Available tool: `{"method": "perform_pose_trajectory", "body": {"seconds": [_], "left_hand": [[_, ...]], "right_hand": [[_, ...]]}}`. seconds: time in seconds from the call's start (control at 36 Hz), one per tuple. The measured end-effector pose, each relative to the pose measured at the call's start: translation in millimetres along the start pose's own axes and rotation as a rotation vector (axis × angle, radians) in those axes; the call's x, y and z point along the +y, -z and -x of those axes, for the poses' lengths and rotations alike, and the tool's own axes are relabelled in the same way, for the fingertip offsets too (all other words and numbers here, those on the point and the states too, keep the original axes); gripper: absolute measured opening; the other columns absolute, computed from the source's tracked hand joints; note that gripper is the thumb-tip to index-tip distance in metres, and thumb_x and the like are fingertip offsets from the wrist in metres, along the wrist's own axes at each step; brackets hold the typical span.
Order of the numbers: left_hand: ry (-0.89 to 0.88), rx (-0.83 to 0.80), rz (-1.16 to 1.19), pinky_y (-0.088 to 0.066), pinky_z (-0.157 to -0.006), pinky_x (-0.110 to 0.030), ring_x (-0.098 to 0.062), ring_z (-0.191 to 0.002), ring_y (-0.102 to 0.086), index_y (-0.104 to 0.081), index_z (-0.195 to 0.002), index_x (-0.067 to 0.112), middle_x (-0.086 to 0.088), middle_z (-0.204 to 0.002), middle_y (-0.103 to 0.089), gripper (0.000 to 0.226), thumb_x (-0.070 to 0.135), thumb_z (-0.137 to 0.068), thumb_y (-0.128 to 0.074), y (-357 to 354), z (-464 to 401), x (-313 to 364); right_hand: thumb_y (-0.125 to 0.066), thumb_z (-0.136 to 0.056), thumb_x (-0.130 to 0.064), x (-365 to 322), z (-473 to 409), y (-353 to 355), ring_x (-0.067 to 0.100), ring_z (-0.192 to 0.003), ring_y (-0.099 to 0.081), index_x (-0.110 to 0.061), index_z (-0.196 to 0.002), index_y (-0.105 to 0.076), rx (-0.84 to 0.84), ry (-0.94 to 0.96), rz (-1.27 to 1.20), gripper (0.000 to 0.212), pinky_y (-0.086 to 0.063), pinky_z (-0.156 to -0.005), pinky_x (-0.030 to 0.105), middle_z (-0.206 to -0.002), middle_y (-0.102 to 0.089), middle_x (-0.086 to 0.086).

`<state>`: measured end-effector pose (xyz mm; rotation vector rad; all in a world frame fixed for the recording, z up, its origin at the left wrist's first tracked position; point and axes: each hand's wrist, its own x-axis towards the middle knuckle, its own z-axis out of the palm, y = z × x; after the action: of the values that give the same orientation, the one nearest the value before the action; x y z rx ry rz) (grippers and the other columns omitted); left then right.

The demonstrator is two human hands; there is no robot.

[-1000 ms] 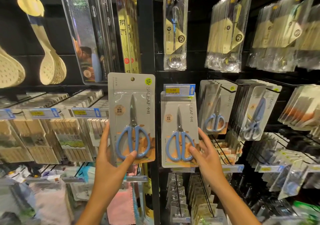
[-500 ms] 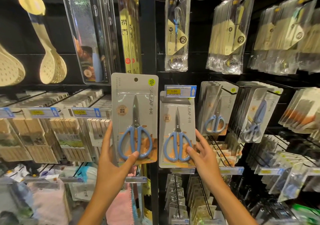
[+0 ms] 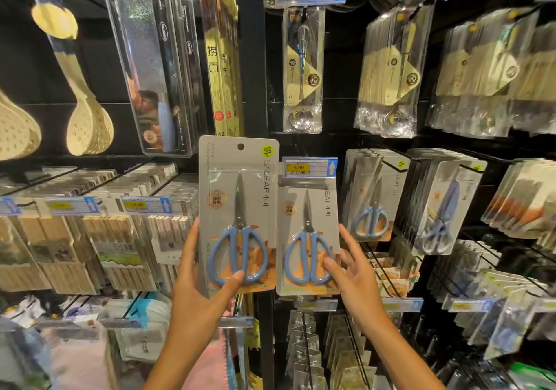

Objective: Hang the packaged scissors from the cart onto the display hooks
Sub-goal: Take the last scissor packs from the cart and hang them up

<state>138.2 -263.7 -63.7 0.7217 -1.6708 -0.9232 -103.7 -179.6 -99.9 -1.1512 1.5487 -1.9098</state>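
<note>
Blue-handled scissors pack [image 3: 239,215] stands upright, pinched at its lower end in my left hand [image 3: 198,287]. Its hang hole sits just left of the price-tagged hook [image 3: 310,168], so I judge a short rightward shift. My right hand [image 3: 353,278], fingers spread, touches the hung pack [image 3: 307,239].

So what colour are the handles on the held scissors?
Light blue handles, clearest in the head view.
</note>
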Motion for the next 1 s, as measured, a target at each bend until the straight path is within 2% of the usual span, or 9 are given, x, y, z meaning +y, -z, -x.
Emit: {"method": "perform_pose_trajectory", "body": {"seconds": [0.17,0.19,0.28,0.44,0.58,0.67,0.78,0.92,1.0], "left_hand": [[0.029,-0.001,0.016,-0.020,-0.116,-0.027,0.032,-0.131,-0.016,-0.019,-0.152,0.055,0.051,-0.148,-0.019,0.102,0.020,-0.078,-0.080,-1,-1,3],[0.031,-0.003,0.016,-0.019,-0.115,-0.026,0.033,-0.130,-0.016,-0.019,-0.151,0.055,0.052,-0.148,-0.019,0.101,0.021,-0.078,-0.080,-2,-1,3],[0.031,-0.004,0.049,-0.020,-0.115,-0.026,0.032,-0.131,-0.018,-0.021,-0.148,0.057,0.053,-0.146,-0.022,0.100,0.015,-0.079,-0.080,-3,-1,5],[0.048,-0.009,0.102,-0.020,-0.116,-0.027,0.039,-0.122,-0.021,-0.022,-0.144,0.059,0.062,-0.135,-0.024,0.097,0.015,-0.078,-0.078,-4,-3,11],[0.037,-0.001,0.102,-0.021,-0.116,-0.027,0.038,-0.123,-0.021,-0.023,-0.140,0.064,0.061,-0.135,-0.025,0.097,0.015,-0.078,-0.079,-6,-6,12],[0.031,-0.009,0.063,-0.019,-0.115,-0.026,0.042,-0.118,-0.018,-0.020,-0.140,0.064,0.066,-0.130,-0.021,0.097,0.017,-0.080,-0.079,-7,-7,14],[0.024,-0.008,0.043,-0.019,-0.114,-0.026,0.041,-0.119,-0.018,-0.019,-0.142,0.063,0.065,-0.131,-0.021,0.098,0.020,-0.078,-0.079,-9,-10,13],[0.004,-0.007,0.034,-0.020,-0.114,-0.026,0.038,-0.122,-0.019,-0.019,-0.147,0.059,0.062,-0.135,-0.022,0.099,0.022,-0.077,-0.079,-12,-16,12],[-0.013,-0.007,0.038,-0.023,-0.111,-0.018,0.036,-0.125,-0.021,-0.020,-0.148,0.058,0.060,-0.137,-0.024,0.099,0.017,-0.079,-0.079,-14,-21,9]], "right_hand": [[-0.061,-0.098,-0.008,-2,-2,-1,0.011,-0.106,-0.072,-0.038,-0.151,-0.034,-0.019,-0.002,0.020,0.066,-0.058,-0.086,0.024,-0.108,-0.076,0.004],[-0.061,-0.098,-0.008,-2,-2,-1,0.010,-0.106,-0.072,-0.038,-0.150,-0.034,-0.011,-0.002,0.025,0.066,-0.058,-0.084,0.022,-0.106,-0.076,0.002],[-0.062,-0.097,-0.009,0,1,2,0.007,-0.103,-0.071,-0.034,-0.151,-0.037,0.029,0.003,0.025,0.064,-0.057,-0.081,0.021,-0.105,-0.072,0.012],[-0.060,-0.098,-0.008,0,-5,5,0.004,-0.107,-0.070,-0.032,-0.151,-0.035,-0.010,-0.002,0.018,0.063,-0.056,-0.081,0.018,-0.108,-0.075,-0.016],[-0.061,-0.098,-0.014,8,-17,0,0.014,-0.100,-0.073,-0.038,-0.152,-0.033,-0.005,-0.007,0.051,0.065,-0.061,-0.084,0.034,-0.107,-0.073,0.012],[-0.060,-0.099,-0.016,15,-27,-3,0.022,-0.101,-0.072,-0.041,-0.152,-0.031,-0.004,0.002,0.078,0.065,-0.060,-0.089,0.043,-0.107,-0.072,0.017],[-0.059,-0.100,-0.017,25,-42,-6,0.025,-0.097,-0.072,-0.039,-0.154,-0.027,-0.002,0.003,0.089,0.066,-0.059,-0.082,0.035,-0.103,-0.072,0.018],[-0.058,-0.101,-0.018,40,-68,-3,0.014,-0.093,-0.073,-0.039,-0.155,-0.026,-0.001,0.006,0.119,0.066,-0.056,-0.073,0.022,-0.100,-0.075,0.006],[-0.058,-0.102,-0.017,53,-87,-2,0.019,-0.098,-0.073,-0.041,-0.154,-0.028,0.029,-0.010,0.139,0.065,-0.059,-0.077,0.026,-0.100,-0.077,0.006]]}}
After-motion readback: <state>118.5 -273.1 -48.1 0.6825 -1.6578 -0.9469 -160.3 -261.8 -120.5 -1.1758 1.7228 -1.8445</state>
